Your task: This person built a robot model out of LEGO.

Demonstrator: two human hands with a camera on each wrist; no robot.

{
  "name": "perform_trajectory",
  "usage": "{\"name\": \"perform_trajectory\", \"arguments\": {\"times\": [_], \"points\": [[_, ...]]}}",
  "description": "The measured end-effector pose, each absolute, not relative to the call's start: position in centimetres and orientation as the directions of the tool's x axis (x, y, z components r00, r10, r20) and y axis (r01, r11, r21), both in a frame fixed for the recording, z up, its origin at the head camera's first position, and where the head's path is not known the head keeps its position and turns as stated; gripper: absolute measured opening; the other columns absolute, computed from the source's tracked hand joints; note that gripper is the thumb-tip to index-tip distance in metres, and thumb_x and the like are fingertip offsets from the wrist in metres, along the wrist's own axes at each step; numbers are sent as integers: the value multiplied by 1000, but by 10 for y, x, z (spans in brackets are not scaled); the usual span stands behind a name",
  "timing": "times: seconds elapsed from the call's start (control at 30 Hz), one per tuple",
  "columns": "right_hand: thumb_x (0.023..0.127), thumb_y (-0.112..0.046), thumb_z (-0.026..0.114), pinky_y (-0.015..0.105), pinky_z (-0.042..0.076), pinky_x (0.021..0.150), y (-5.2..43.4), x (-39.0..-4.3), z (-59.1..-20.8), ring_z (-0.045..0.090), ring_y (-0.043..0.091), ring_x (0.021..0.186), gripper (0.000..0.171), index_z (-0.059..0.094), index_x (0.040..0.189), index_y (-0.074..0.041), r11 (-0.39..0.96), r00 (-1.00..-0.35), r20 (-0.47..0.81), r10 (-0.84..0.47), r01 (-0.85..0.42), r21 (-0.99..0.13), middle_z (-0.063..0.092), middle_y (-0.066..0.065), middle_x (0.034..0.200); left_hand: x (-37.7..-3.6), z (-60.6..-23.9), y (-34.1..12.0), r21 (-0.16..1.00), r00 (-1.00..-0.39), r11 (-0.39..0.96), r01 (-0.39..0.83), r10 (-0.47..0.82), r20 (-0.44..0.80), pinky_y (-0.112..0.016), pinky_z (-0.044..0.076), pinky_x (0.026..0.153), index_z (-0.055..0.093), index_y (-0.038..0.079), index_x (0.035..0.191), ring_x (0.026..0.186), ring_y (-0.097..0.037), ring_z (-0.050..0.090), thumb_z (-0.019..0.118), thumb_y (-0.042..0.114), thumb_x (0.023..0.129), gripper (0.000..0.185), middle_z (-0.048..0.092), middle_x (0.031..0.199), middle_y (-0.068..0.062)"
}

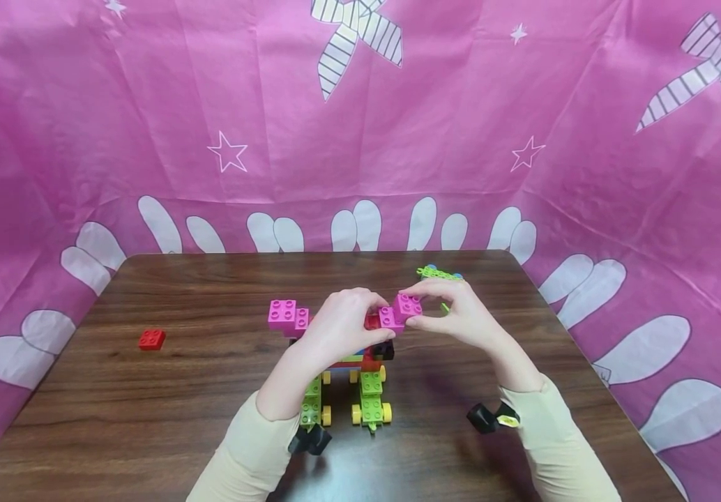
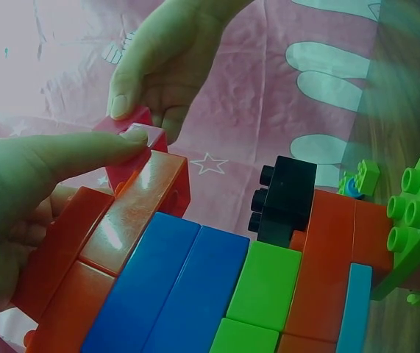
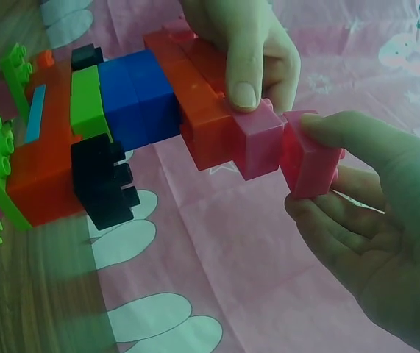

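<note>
A toy figure of building bricks, with red bricks [image 3: 195, 95], blue bricks [image 3: 140, 99] and green ones, stands mid-table on green wheeled bases [image 1: 371, 401]. My left hand [image 1: 338, 321] holds its upper right end, thumb on a pink brick [image 3: 260, 143] fixed to the red part. Between thumb and fingers, my right hand [image 1: 454, 314] pinches a second pink brick [image 3: 312, 162] right beside the first. Whether the two pink bricks are joined, I cannot tell. On the figure's other side, more pink bricks [image 1: 282, 315] stick out. Black bricks [image 2: 290, 198] project from its body.
A loose red brick [image 1: 152, 339] lies on the table's left part. At the back right, behind my right hand, is a green wheeled base [image 1: 438, 272] with blue wheels. A pink patterned cloth [image 1: 367, 139] surrounds the wooden table [image 1: 210, 418].
</note>
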State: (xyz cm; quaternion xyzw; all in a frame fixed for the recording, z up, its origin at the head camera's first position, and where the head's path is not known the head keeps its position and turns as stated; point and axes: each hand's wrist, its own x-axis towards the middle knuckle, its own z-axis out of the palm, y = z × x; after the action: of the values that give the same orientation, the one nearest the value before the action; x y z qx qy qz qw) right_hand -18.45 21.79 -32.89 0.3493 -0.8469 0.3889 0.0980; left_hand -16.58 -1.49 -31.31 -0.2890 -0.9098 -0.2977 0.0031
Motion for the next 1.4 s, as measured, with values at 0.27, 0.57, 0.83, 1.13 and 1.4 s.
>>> {"name": "perform_trajectory", "arguments": {"times": [0.27,0.57,0.83,1.13,1.4], "points": [[74,-10,84,30,54,80,215,-182,-326,63,6,94,39,72,111,-9,468,-738,423,-525,-666,-581,74,0,101,-165,-312,-15,541,-838,662,519,517,172,-32,56,84,70,8,115,94,-17,66,80,32,81,43,72,104,-4],[74,-11,85,26,54,81,213,-178,-323,64,8,95,39,73,111,-8,481,-745,405,-531,-658,-580,74,2,102,-165,-312,-14,555,-845,660,506,507,168,-32,56,84,70,8,115,94,-17,65,81,32,81,43,72,105,-4],[73,-11,86,27,54,77,212,-176,-319,62,9,93,40,73,111,-8,508,-724,418,-550,-686,-521,73,1,101,-164,-312,-14,557,-849,662,501,500,170,-34,56,86,71,8,114,95,-18,66,81,31,80,42,73,105,-4],[73,-11,85,25,53,71,211,-177,-313,59,8,87,38,74,109,-10,512,-742,370,-559,-660,-549,71,-3,96,-165,-312,-13,550,-847,665,505,503,170,-33,55,84,71,8,113,93,-17,65,81,31,81,41,73,104,-4],[75,-13,84,25,51,71,211,-181,-314,60,13,86,36,74,110,-9,504,-739,349,-576,-658,-560,70,-4,93,-165,-312,-13,550,-849,667,503,501,169,-32,55,82,71,8,112,92,-17,65,81,31,81,41,72,102,-3]]}}
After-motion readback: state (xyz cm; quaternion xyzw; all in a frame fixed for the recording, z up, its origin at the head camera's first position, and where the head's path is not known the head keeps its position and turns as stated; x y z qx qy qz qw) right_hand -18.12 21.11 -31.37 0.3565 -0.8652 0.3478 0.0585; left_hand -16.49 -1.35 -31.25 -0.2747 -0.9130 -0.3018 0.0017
